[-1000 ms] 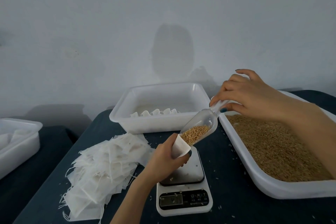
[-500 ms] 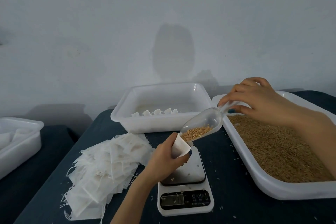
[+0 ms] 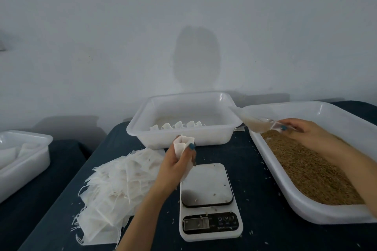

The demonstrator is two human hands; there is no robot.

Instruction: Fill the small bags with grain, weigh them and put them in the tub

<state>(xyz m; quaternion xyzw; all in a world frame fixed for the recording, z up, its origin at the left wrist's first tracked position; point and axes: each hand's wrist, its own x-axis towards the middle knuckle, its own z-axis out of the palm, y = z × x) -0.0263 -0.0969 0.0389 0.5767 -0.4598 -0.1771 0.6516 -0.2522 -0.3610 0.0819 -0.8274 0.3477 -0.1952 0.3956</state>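
Note:
My left hand [image 3: 175, 166] grips a small white bag [image 3: 182, 146] upright, its mouth open, above the far left corner of the scale [image 3: 208, 199]. My right hand [image 3: 306, 134] holds the handle of a clear plastic scoop [image 3: 253, 121] over the far end of the big white tray [image 3: 318, 213] of brown grain [image 3: 306, 171]. The scoop is blurred and I cannot tell what it holds. Behind the scale stands the white tub [image 3: 179, 136] with several filled bags [image 3: 177, 125] lined up inside.
A heap of empty white bags [image 3: 120, 191] lies left of the scale on the dark blue table [image 3: 259, 189]. Loose grains dot the scale and table. Another white tub [image 3: 24, 159] sits at the far left. A grey wall closes the back.
My right hand has swung the scoop away from the bag, right and back over the grain tray. My left hand has lifted the bag slightly away from the scale.

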